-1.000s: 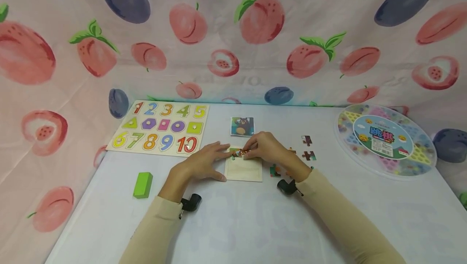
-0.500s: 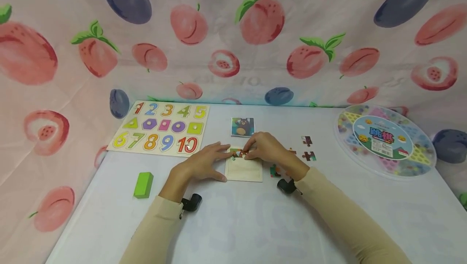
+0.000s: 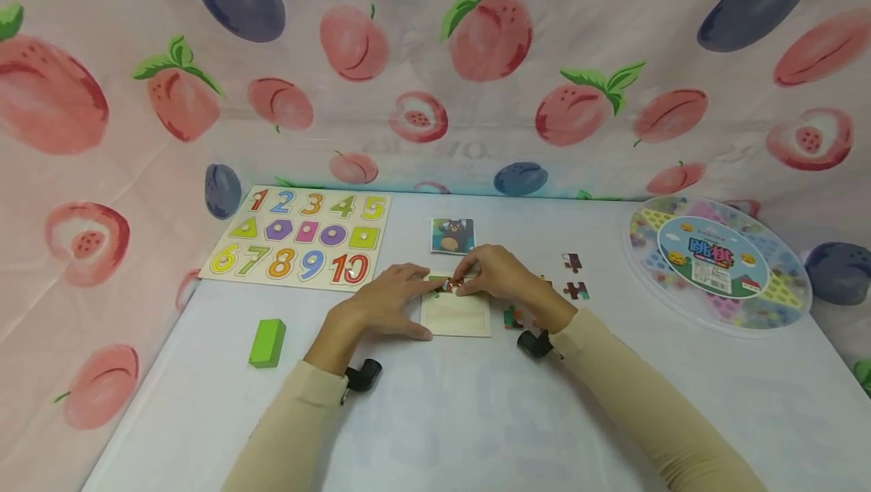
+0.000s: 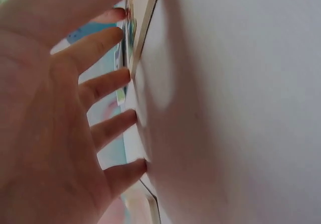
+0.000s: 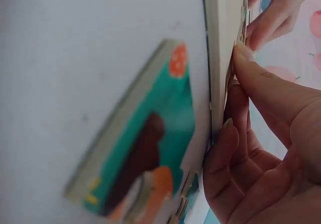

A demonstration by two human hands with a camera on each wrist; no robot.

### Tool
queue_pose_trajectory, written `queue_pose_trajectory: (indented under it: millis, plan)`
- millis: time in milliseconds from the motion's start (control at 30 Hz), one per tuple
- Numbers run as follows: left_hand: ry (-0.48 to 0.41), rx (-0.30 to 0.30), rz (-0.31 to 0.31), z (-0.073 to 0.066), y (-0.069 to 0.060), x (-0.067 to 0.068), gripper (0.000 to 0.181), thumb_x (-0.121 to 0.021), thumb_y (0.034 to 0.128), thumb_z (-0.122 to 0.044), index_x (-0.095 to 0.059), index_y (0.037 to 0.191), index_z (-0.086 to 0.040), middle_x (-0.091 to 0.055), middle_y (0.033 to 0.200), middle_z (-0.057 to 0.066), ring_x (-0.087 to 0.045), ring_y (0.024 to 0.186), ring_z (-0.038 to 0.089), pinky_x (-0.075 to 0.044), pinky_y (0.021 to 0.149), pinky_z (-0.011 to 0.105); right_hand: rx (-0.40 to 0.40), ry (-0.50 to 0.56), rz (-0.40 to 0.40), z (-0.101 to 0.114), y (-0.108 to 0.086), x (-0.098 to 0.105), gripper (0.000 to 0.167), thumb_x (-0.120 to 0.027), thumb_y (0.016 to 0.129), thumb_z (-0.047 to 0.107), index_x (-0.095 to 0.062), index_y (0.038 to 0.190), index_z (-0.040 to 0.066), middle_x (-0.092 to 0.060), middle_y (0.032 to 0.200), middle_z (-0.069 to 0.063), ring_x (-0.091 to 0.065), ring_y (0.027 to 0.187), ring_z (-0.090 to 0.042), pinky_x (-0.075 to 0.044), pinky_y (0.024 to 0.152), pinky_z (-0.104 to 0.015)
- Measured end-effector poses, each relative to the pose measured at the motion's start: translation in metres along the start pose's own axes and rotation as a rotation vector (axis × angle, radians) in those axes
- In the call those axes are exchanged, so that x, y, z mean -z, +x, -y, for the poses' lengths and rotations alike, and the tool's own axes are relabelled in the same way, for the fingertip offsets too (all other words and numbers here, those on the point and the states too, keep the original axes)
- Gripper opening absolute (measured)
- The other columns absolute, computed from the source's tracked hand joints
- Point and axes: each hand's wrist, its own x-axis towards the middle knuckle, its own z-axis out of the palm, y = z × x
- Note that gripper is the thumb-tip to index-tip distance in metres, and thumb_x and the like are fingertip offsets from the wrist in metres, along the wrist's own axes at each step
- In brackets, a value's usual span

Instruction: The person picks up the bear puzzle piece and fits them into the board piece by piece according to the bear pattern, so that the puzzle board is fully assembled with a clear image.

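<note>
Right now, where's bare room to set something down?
Bare tabletop lies between the sleeves, on the puzzle tray's near side, and between the jigsaw pieces and Chinese checkers set. The tray is crowded: left hand, right hand.

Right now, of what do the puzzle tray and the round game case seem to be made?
The puzzle tray looks like matte wood: pale tan surface, grain unclear. The round game case seems smooth plastic, see-through around its printed label, which could be paper or film.

Left fingers (image 4: 106,86) apart, right fingers (image 5: 222,146) curled
</note>
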Motion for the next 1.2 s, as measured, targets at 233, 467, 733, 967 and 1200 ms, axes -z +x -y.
queue_pose_trajectory:
  millis: [233, 467, 733, 967, 1200]
  plan:
    - [0.075, 0.037, 0.023, -0.008, 0.003, 0.004, 0.084, -0.081, 0.0797, -0.050, -0.045, 0.154, -0.035, -0.039, 0.162, 0.005, -0.036, 0.149, 0.033, -0.043, 0.118, 0.055, 0.006, 0.020, 0.016, -0.003, 0.002, 0.001, 0.017, -0.082, 0.086, 0.026, -0.080, 0.102, 0.020, -0.075, 0.112, -0.003, -0.064, 0.104, -0.019, -0.052, 0.083, -0.030]
    - [0.085, 0.024, 0.037, -0.006, 0.004, 0.005, 0.084, -0.081, 0.0804, -0.050, -0.044, 0.154, -0.035, -0.038, 0.164, 0.005, -0.034, 0.150, 0.033, -0.039, 0.122, 0.054, 0.090, 0.072, 0.076, -0.006, -0.004, 0.009, 0.024, -0.078, 0.091, 0.027, -0.076, 0.112, 0.015, -0.073, 0.116, -0.006, -0.064, 0.094, -0.016, -0.054, 0.076, -0.026]
    - [0.050, 0.005, 0.030, -0.003, 0.003, 0.002, 0.083, -0.079, 0.0824, -0.049, -0.043, 0.155, -0.033, -0.036, 0.165, 0.007, -0.030, 0.152, 0.036, -0.030, 0.127, 0.056, 0.110, 0.136, 0.054, -0.016, -0.018, 0.031, 0.033, -0.069, 0.098, 0.030, -0.071, 0.126, 0.013, -0.072, 0.126, -0.008, -0.069, 0.095, -0.017, -0.059, 0.078, -0.029]
    - [0.039, 0.000, 0.024, -0.002, 0.002, -0.001, 0.083, -0.078, 0.0829, -0.047, -0.041, 0.156, -0.033, -0.035, 0.165, 0.008, -0.029, 0.153, 0.036, -0.027, 0.128, 0.056, 0.106, 0.037, -0.043, -0.029, -0.033, 0.056, 0.037, -0.070, 0.097, 0.025, -0.068, 0.130, 0.009, -0.072, 0.121, -0.013, -0.069, 0.096, -0.020, -0.061, 0.085, -0.037]
    - [0.016, -0.003, 0.034, -0.002, 0.002, 0.000, 0.084, -0.079, 0.0829, -0.046, -0.041, 0.157, -0.031, -0.034, 0.166, 0.008, -0.027, 0.153, 0.037, -0.028, 0.127, 0.057, 0.031, -0.003, -0.130, -0.057, -0.049, 0.080, 0.045, -0.073, 0.095, 0.025, -0.062, 0.135, 0.008, -0.069, 0.124, -0.014, -0.064, 0.113, -0.028, -0.057, 0.092, -0.043]
